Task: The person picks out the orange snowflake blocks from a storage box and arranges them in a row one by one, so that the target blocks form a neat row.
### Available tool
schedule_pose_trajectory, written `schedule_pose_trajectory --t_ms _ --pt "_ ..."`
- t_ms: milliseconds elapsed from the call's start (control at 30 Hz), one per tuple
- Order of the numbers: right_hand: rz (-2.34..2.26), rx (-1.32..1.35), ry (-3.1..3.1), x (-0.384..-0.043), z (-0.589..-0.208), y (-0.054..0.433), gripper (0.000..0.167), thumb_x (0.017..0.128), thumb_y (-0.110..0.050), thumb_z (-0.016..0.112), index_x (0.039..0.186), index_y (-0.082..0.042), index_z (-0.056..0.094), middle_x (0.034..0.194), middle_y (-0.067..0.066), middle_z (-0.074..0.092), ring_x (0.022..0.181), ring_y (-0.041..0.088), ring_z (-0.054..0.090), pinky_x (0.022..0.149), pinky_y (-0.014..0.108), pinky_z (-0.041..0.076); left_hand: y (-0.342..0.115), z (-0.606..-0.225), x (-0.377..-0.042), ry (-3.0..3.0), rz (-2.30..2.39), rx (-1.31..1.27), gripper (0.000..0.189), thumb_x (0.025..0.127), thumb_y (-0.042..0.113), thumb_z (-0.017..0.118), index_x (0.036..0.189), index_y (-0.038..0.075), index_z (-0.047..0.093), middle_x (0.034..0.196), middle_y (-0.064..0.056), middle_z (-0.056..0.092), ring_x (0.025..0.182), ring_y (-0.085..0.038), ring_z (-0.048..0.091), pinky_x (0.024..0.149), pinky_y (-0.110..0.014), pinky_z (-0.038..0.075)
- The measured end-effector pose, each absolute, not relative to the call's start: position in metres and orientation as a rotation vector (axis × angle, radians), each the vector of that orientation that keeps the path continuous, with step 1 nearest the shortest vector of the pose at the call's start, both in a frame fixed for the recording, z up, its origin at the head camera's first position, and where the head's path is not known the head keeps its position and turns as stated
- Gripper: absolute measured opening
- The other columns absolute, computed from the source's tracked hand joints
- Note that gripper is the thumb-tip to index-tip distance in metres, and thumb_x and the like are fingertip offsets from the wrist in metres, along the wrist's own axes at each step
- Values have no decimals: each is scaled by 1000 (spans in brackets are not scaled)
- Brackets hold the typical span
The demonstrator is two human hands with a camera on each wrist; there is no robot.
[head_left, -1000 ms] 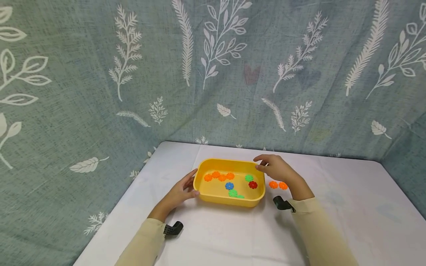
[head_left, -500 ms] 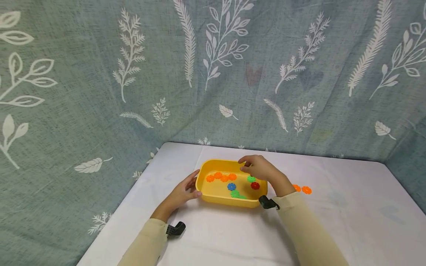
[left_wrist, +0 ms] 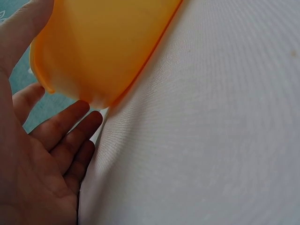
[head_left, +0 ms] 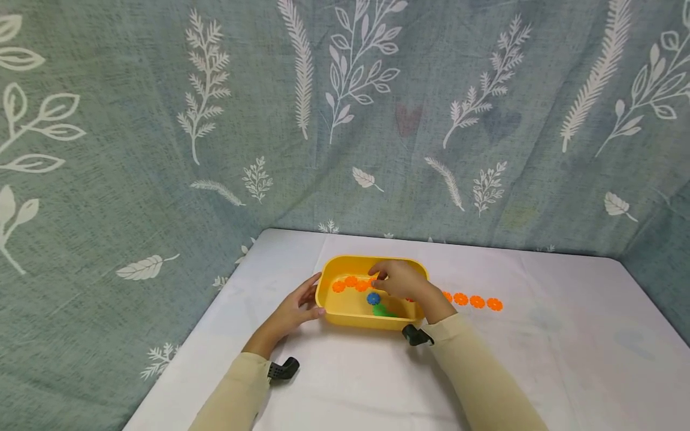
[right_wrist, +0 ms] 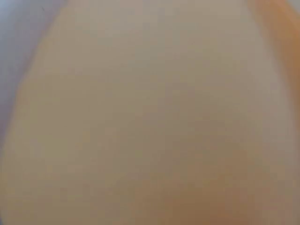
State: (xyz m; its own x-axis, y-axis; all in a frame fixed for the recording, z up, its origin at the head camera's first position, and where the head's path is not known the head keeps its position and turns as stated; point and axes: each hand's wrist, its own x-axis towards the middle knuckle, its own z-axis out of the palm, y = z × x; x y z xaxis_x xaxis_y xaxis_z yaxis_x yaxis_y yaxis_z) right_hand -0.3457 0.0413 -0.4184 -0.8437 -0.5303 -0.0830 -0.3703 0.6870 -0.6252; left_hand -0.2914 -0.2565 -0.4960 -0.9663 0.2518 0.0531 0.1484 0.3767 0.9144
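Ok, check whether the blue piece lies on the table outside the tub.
No, the blue piece lies inside the tub; only orange pieces show on the table.

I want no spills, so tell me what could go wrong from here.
The right hand, over the yellow plastic tub, might nudge the blue flower-shaped disc. The left hand holds only one end, so a bump might shift the tub. When withdrawn, the right wrist could disturb the row of orange discs outside.

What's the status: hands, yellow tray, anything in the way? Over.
Left hand touching left end of yellow tray. Right hand over tray, fingers near orange pieces; grip unclear. In the way: right hand partly hides red piece.
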Motion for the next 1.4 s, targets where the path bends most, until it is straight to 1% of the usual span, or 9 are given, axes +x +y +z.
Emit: schedule_pose_trajectory --t_ms 167,267,367,567,667,900,1033,1267,1400 --pt "-779 -694 2780 -347 -430 28 38 94 -22 65 129 -9 62 110 7 65 95 21 60 87 38 50 -257 -496 -290 2525 1664 362 83 84 30 77 151 39 30 144 -4 49 133 -23 43 112 -50 27" --pt "-702 -638 2841 -348 -438 22 42 94 -22 65 133 -8 59 123 10 62 111 26 57 100 42 44 -257 -496 -290 2536 1660 362 82 84 30 77 151 39 30 144 -4 48 133 -24 43 112 -51 27" --pt "-642 -589 2853 -348 -445 18 45 95 -23 62 137 -8 55 134 12 55 120 27 52 107 43 37 -257 -496 -292 2535 1661 367 82 84 30 77 151 39 30 145 -4 48 133 -24 43 111 -51 27" --pt "-538 -555 2868 -347 -450 17 47 98 -23 58 143 -12 49 138 14 45 111 25 51 106 43 38 -256 -494 -294 2520 1668 369 83 84 28 77 151 39 30 145 -5 47 133 -24 42 112 -51 26" --pt "-452 -562 2866 -348 -449 16 47 100 -21 55 145 -11 47 136 14 44 104 24 52 104 40 41 -255 -490 -294 2519 1641 357 84 86 27 76 154 35 27 147 -7 45 134 -26 40 112 -51 26" --pt "-348 -542 2867 -347 -450 12 37 103 -21 48 140 -13 53 127 14 46 93 23 53 97 39 46 -257 -498 -296 2544 1632 324 84 83 34 78 151 42 29 146 -3 47 135 -25 40 112 -51 26" --pt "-342 -505 2871 -348 -451 10 37 103 -23 49 136 -9 52 126 15 47 92 24 53 94 39 48 -259 -498 -296 2542 1636 331 83 84 34 77 151 42 29 145 -3 47 135 -25 40 112 -51 26" --pt "-353 -461 2914 -347 -453 10 48 99 -24 56 140 -2 44 124 15 51 94 23 55 95 38 47 -255 -495 -294 2538 1647 344 79 88 30 72 152 39 28 148 -8 44 134 -28 41 111 -52 27" --pt "-400 -465 2954 -344 -453 9 39 100 -22 55 134 -5 49 117 13 55 92 24 58 91 39 50 -252 -493 -294 2521 1654 309 81 87 34 73 153 41 26 148 -9 43 134 -28 41 111 -51 28"
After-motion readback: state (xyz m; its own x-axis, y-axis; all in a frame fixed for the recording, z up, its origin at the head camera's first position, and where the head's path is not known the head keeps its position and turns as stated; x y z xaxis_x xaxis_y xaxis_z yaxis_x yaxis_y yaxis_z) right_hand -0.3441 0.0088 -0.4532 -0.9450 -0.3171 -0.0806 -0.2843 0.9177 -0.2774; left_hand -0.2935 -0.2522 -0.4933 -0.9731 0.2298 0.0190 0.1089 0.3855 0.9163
